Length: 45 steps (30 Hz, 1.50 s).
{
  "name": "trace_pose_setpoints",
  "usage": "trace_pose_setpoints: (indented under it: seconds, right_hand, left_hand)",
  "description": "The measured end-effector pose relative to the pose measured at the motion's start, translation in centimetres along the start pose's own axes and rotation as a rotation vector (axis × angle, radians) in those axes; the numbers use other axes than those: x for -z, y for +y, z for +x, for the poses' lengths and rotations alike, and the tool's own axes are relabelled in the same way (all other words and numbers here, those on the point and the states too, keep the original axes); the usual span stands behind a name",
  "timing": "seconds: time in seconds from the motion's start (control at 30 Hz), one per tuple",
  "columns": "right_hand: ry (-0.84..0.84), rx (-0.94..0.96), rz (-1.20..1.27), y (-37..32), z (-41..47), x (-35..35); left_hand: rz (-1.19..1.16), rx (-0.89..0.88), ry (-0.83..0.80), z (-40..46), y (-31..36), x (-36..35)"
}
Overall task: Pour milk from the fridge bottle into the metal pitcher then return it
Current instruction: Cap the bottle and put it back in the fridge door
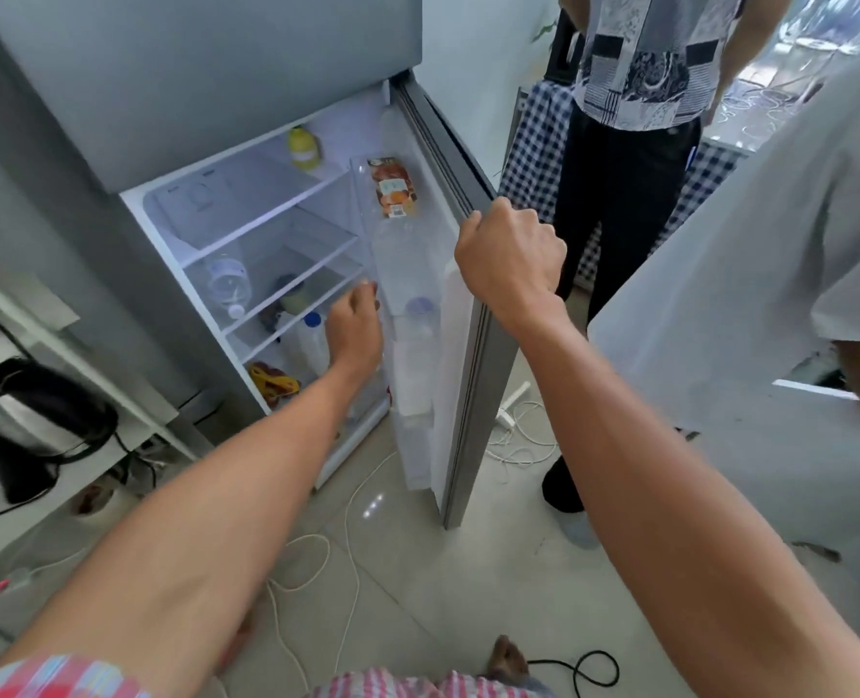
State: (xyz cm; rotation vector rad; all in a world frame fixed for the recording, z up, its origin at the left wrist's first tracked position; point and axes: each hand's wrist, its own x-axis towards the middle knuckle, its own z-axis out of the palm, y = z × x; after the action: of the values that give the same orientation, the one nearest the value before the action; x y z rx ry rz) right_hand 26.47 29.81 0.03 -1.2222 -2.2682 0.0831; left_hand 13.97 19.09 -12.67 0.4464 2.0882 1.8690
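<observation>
Both forearms reach toward the fridge. Right hand has its grip curled round the open door's edge. Left hand, fingers loosely curled and holding nothing, hovers beside the blue-capped milk bottle on a lower shelf.

1. A pale tiled floor is seen, with white cables lying on it.
2. Left of the floor, a black kettle is set on a grey counter.
3. A white wall is lit by daylight.
</observation>
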Motion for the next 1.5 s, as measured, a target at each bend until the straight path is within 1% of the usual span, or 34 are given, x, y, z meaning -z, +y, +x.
trace_pose_setpoints:
  seconds: [0.13, 0.27, 0.37, 0.47, 0.53, 0.6, 0.67, 0.77, 0.83, 0.9, 0.97, 1.03, 1.07, 1.2, 1.27, 1.37, 1.43, 1.5]
  right_hand:
    - [-0.088, -0.029, 0.115, -4.1, -1.6, -0.4]
    - [-0.258, -0.034, 0.297, -7.3, -2.4, -0.6]
    - [-0.364, -0.017, 0.44, -8.6, -2.0, -1.0]
    - [-0.426, 0.049, 0.583, -9.2, -1.3, -2.3]
    - [-0.469, 0.112, 0.641, -9.1, -0.6, -3.4]
    - [-0.486, 0.227, 0.642, -8.8, 0.4, -4.9]
    - [-0.495, 0.354, 0.61, -8.5, 1.6, -6.6]
    - [-0.479, 0.485, 0.548, -8.7, 3.3, -9.1]
    - [-0.41, 0.598, 0.513, -9.2, 4.3, -10.3]
    - [-0.359, 0.697, 0.494, -9.9, 5.2, -11.1]
    - [-0.338, 0.753, 0.492, -10.6, 5.7, -11.6]
    - [-0.328, 0.791, 0.491, -11.3, 6.1, -12.0]
    - [-0.334, 0.808, 0.491, -11.6, 6.1, -12.2]
    - [-0.371, 0.873, 0.498, -12.5, 6.3, -13.2]
    - [-0.386, 0.9, 0.484, -12.8, 6.4, -13.7]
    - [-0.407, 0.956, 0.422, -13.1, 6.6, -14.3]
    - [-0.424, 0.999, 0.373, -13.2, 6.9, -14.7]
    - [-0.433, 1.032, 0.322, -13.4, 7.3, -14.9]
  left_hand:
    - [0.027, -0.037, 0.026, 0.1, 1.1, 3.0]
    - [0.067, -0.053, 0.102, 0.2, 1.6, 6.0]
    - [0.078, -0.049, 0.099, 0.6, 1.9, 8.2]
    - [0.073, -0.03, 0.09, 1.3, 2.6, 10.4]
    - [0.107, -0.008, 0.114, 1.9, 2.7, 11.5]
    - [0.183, 0.016, 0.148, 2.8, 2.8, 12.3]
    - [0.208, 0.038, 0.188, 3.7, 2.8, 13.0]
    - [0.18, 0.035, 0.316, 4.3, 3.4, 13.7]
    - [0.194, -0.01, 0.43, 4.4, 3.9, 13.9]
    - [0.194, -0.08, 0.577, 4.4, 4.6, 13.8]
    - [0.174, -0.166, 0.729, 4.0, 5.6, 13.3]
    - [0.214, -0.283, 0.83, 3.4, 6.5, 12.8]
    - [0.267, -0.338, 0.849, 3.2, 6.6, 12.5]
    - [0.681, -0.48, 0.807, 2.8, 6.8, 11.2]
    - [0.859, -0.504, 0.715, 2.7, 6.9, 9.9]
    - [1.073, -0.367, 0.54, 3.4, 6.7, 8.5]
    - [1.163, -0.249, 0.49, 4.1, 6.6, 8.2]
    - [1.21, -0.181, 0.465, 4.7, 6.7, 8.2]
